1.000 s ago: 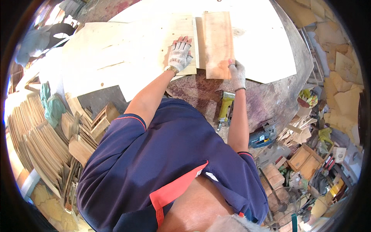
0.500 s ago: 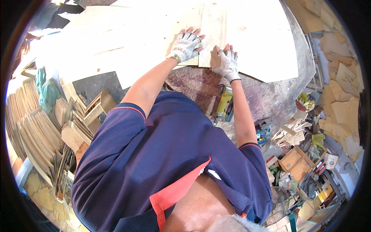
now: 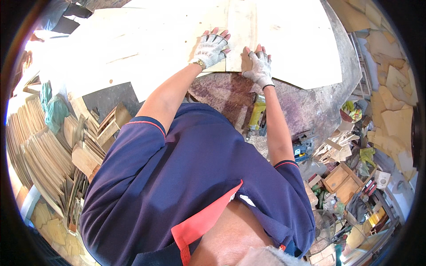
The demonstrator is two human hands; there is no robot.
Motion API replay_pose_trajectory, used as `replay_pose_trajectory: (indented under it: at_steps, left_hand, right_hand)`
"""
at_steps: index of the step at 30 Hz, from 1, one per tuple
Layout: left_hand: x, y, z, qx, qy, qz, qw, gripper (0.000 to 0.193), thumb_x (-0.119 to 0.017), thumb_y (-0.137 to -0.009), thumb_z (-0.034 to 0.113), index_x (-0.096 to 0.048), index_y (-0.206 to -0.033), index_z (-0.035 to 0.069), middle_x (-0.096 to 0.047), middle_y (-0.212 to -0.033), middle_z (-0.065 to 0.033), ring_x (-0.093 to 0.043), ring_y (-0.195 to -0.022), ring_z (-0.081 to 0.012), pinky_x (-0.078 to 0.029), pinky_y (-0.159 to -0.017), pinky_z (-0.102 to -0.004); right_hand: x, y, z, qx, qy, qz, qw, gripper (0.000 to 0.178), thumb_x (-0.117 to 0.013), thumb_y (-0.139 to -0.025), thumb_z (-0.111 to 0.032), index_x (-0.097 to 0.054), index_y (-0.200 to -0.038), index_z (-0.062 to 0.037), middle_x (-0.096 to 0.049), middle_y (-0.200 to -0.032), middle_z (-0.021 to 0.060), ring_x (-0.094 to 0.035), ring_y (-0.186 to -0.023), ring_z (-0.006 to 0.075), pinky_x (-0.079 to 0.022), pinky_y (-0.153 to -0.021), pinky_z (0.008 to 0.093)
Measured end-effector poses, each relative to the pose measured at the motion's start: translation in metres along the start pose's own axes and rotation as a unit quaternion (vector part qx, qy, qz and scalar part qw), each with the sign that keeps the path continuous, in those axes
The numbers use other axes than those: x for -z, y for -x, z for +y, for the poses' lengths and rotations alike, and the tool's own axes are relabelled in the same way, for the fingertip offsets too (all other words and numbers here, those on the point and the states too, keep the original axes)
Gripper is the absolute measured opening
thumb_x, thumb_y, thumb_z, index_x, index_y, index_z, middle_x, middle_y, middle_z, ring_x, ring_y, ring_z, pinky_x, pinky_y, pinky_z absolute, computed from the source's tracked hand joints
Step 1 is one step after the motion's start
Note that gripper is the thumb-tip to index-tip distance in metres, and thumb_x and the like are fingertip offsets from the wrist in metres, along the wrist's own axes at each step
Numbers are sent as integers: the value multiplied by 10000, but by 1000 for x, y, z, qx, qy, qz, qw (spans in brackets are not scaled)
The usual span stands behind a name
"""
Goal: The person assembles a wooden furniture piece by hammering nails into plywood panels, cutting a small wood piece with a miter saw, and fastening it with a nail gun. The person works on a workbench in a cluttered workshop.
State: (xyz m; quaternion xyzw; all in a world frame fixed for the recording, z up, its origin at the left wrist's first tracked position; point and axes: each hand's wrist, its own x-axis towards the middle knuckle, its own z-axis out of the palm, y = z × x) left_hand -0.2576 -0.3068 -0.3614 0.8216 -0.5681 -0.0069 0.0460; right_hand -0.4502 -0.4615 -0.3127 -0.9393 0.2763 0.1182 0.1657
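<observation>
Pale, thin wooden sheets [image 3: 164,48] spread over the workbench [image 3: 213,91], much of them washed out by glare. My left hand [image 3: 211,49], in a white fingertip-less knit glove with a watch at the wrist, lies on the sheets with its fingers spread. To the right, my right hand [image 3: 259,66] wears a matching glove and presses near the sheets' front edge, fingers also spread. Between the hands runs a straight seam where two sheets meet. Just this side of my right hand, a yellow-green power tool [image 3: 256,113] rests on the bench.
A blue tool [image 3: 303,148] stands near the bench's right front. Stacked thin wood pieces [image 3: 44,155] and a teal plastic bag [image 3: 54,108] are at the left. Wood scraps, a small wooden box [image 3: 343,184] and clutter fill the right. Part of another person [image 3: 66,17] shows at the top left.
Both hands appear slightly higher in the picture, along with the sheet edge and tools, as the view shifts a little. The hands stay flat on the wood. The person at top left has shifted.
</observation>
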Motion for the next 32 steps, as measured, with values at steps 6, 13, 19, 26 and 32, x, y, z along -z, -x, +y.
replay_pose_trajectory:
  at_steps: [6,13,19,26,32]
  left_hand:
    - [3,1,0,0,22,7,1000,637,-483,-1064,494,-384,-1622,204,-337,-1700,-17,-262,-1583,-300,-158,-1290,-530]
    - [8,0,1,20,-11,-43,999,652,-414,-1079,500,-343,-1637,171,-310,-1712,-35,-201,-1600,-281,-98,-1307,-474]
    - [6,-13,-2,-36,45,-6,998,516,-494,-1054,389,-596,-1434,56,-440,-1635,-129,-310,-1547,-319,-162,-1283,-464]
    - [6,-15,-2,-42,-119,-72,989,666,-428,-1072,483,-336,-1648,162,-304,-1721,-25,-246,-1587,-299,-211,-1271,-463]
    - [-45,-37,-9,-20,-148,-41,988,731,-425,-1052,632,-296,-1665,256,-232,-1748,39,-238,-1589,-305,-245,-1206,-612]
  right_hand:
    - [-9,-4,8,-5,-29,38,999,1064,-930,-634,-404,-449,-1575,-281,-282,-1685,220,-196,-1587,398,-139,-1288,579]
    - [-18,10,-28,-4,-93,241,966,382,-736,-745,-249,-687,-1062,-41,-690,-1081,231,-660,-974,397,-526,-842,538]
    - [-73,68,-103,-232,-456,209,833,221,-739,-871,-270,-764,-919,-55,-744,-881,188,-730,-816,336,-577,-755,444]
    - [-128,30,-118,-232,-456,297,806,271,-693,-784,-255,-795,-966,-82,-747,-911,191,-723,-870,367,-565,-784,438]
    - [-115,12,-116,-430,-460,209,749,255,-736,-736,-237,-838,-929,-106,-777,-897,148,-748,-893,307,-570,-852,419]
